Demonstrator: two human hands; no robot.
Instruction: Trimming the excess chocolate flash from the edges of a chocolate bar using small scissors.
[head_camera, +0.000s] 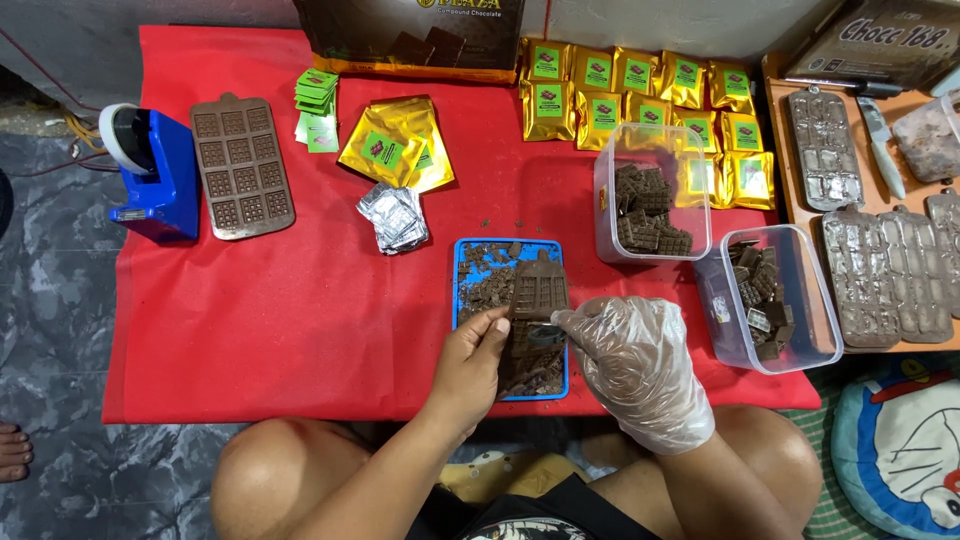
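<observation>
A brown chocolate mould (539, 288) is held tilted over the blue tray (470, 256), which lies directly under both hands and already carries loose chocolate pieces. The bare left hand (470, 365) pinches the mould's lower edge, while the gloved right hand (640, 365) is curled beside it on something small and dark I cannot make out. Beyond the right hand, two clear tubs (652, 190) hold freed chocolate and gold pouches (640, 95) lie filled; further right, moulds (885, 275) wait full.
</observation>
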